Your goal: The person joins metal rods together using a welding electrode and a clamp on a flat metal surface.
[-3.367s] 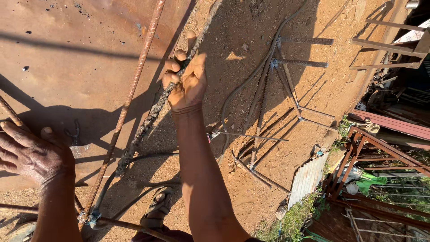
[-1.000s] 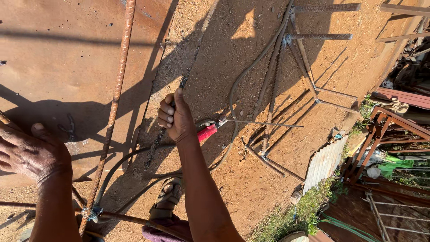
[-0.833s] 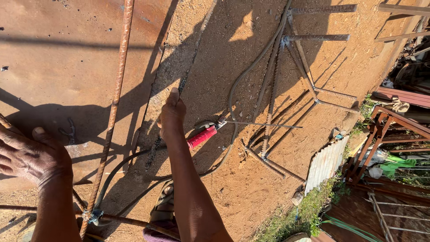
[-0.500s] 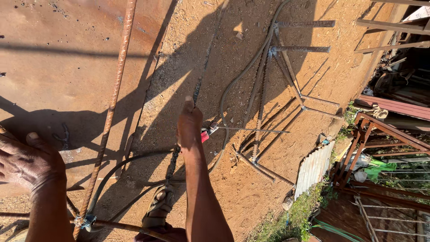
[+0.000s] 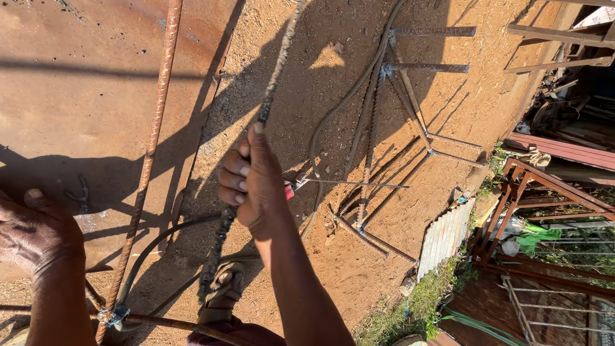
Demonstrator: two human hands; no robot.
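**Right hand grips the ribbed bar along its length**

The ribbed bar [image 5: 269,96] runs on a long diagonal, from the top of the view above the fingers down past the wrist to the lower left, where its end hangs near a sandalled foot [image 5: 221,295]. Its long axis lies almost in line with the forearm. The right hand [image 5: 253,182] is wrapped around it near mid-length, fingers [image 5: 229,179] curled shut on the bar, knuckles to the left, thumb up along the steel. So the bar passes through the fist, more of it showing ahead of the fingers than behind them.

The left hand [image 5: 35,234] is well apart at the left edge. It lies curled, back upward, over what seems to be a bar end; what it grips, if anything, I cannot tell. The right hand is plainly the one on the ribbed bar.

Between the hands a rusty bar [image 5: 150,147] stands nearly parallel to the ribbed one, its lower end tied with wire [image 5: 110,316] to a cross bar [image 5: 166,322]. It lies over a rusted steel sheet [image 5: 77,77]. Just right of the fist a red tool handle [image 5: 289,190] peeks out on the sandy ground [image 5: 359,269], and beyond it lies a welded frame [image 5: 410,109] of bars. A corrugated sheet [image 5: 445,237] leans at the lower right.
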